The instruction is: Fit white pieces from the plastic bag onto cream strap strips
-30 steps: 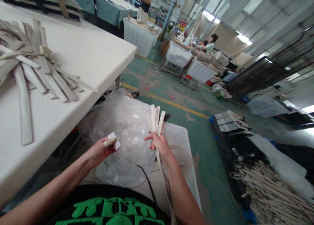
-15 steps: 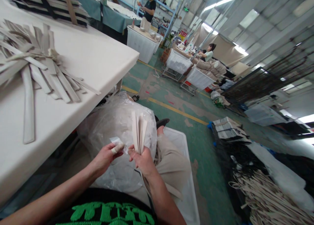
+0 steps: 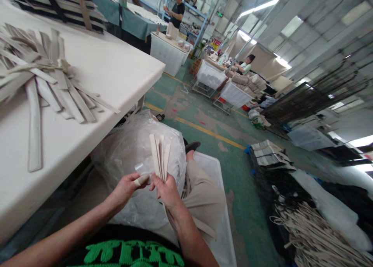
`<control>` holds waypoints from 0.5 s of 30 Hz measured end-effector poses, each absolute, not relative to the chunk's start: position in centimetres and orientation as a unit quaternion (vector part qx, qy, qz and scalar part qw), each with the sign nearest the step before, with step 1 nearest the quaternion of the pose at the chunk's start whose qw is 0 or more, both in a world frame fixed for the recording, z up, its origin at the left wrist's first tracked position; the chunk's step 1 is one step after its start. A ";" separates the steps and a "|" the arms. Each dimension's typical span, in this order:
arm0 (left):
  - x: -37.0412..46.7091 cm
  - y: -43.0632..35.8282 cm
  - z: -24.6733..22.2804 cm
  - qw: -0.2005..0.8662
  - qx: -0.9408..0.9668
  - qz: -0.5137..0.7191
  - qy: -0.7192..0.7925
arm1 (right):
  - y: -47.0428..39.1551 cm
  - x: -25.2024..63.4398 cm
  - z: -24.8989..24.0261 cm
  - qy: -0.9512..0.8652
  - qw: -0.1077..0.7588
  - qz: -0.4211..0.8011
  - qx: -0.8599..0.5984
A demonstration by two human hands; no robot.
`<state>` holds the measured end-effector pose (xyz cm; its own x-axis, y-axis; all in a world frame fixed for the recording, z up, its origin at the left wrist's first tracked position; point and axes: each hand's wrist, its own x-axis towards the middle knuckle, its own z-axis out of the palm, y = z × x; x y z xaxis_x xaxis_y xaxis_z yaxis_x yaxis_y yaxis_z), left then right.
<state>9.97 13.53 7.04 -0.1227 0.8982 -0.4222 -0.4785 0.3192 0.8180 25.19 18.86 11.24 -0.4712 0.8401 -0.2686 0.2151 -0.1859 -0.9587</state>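
Observation:
My right hand (image 3: 166,191) is closed round a bundle of beige fabric strips (image 3: 160,156); their ends fan upward, and the lower lengths hang along my forearm. Close beside it, my left hand (image 3: 132,185) pinches a small clear plastic piece (image 3: 141,168), with a pale wrap around one finger. The two hands nearly touch at the fingertips. Beneath them a large clear plastic bag (image 3: 122,142) bulges over my lap. On the white table (image 3: 125,61) to the left lies a loose heap of similar strips (image 3: 55,76).
A white plastic bin (image 3: 208,162) sits by my leg on the right. Farther right, a pile of long beige strips (image 3: 317,232) lies beside dark sheeting. Two people work at the back near white carts (image 3: 236,94). The table's edge (image 3: 116,121) runs close to my left arm.
My left hand has moved slightly right, up against my right hand. The strip ends in my right hand have tipped left and spread a little.

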 end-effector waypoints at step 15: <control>6.7 15.8 8.7 0.593 -0.073 0.649 0.470 | 15.4 30.8 12.3 -0.557 0.168 0.683 -0.442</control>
<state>6.71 15.82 8.66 -0.2856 0.7016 -0.6528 -0.8392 0.1458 0.5239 30.77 15.45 12.26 -0.5523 0.7215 -0.4176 0.2639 -0.3238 -0.9086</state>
